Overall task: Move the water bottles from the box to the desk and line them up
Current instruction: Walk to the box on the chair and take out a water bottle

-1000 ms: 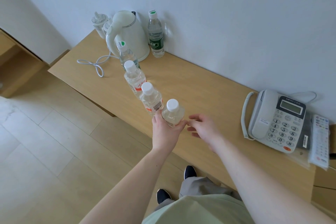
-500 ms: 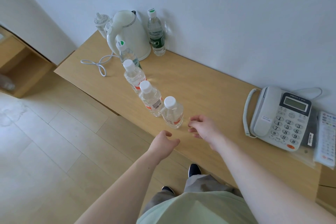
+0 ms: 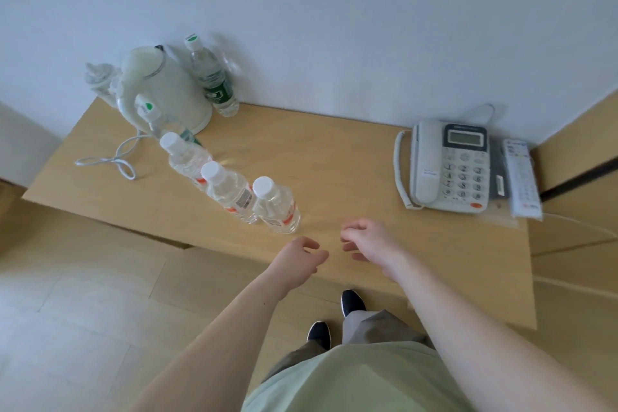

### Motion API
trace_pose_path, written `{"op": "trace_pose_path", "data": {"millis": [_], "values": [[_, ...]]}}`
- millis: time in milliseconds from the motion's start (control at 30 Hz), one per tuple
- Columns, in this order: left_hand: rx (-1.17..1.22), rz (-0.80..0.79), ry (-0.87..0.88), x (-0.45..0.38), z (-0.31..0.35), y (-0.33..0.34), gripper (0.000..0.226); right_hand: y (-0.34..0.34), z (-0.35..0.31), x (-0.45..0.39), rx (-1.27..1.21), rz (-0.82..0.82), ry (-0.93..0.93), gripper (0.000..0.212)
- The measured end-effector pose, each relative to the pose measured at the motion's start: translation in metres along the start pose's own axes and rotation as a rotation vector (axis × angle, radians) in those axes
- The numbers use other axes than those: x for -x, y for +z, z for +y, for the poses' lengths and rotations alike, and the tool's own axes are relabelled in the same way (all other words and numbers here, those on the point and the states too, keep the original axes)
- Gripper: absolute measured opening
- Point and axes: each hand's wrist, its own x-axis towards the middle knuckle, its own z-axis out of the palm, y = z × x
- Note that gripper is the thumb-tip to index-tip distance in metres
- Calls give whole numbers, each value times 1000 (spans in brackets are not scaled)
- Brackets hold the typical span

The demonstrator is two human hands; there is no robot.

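Four water bottles (image 3: 277, 207) are lined up in a row on the wooden desk (image 3: 351, 157), running from near centre toward the far-left kettle (image 3: 164, 90); a fifth, green-labelled bottle (image 3: 212, 77) is stood against the white wall (image 3: 334, 10). One telephone (image 3: 449, 165) and one remote (image 3: 521, 177) are placed far right. The left hand (image 3: 297, 259) and right hand (image 3: 368, 241) are held loosely curled, grasping nothing, above the near edge. Bare desktop is left between bottles and telephone.

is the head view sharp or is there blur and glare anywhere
Head view: soft with motion blur, worst on the kettle and the green-label bottle; wide-angle bending curves the desk edges; a faint bright glint beside the row of bottles; lighting even, shadows weak.
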Motion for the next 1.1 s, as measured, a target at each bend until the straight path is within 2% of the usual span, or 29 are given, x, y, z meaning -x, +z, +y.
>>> {"op": "trace_pose_path", "data": {"millis": [300,500,600,767,867,1100], "values": [[-264,-160,167,14,-1,41,35,-8,66,58,-240,226,63,19],[-373,-231,280,23,11,75,27,-19,112,93,-377,341,105,21],[-421,-272,325,30,18,97,31,-29,131,115,-412,406,101,23],[-511,-335,368,49,28,134,33,-50,162,152,-498,487,103,12],[-561,-356,396,61,34,161,35,-64,186,170,-534,532,99,25],[-674,-410,473,109,49,253,34,-116,251,226,-580,637,78,22]]}}
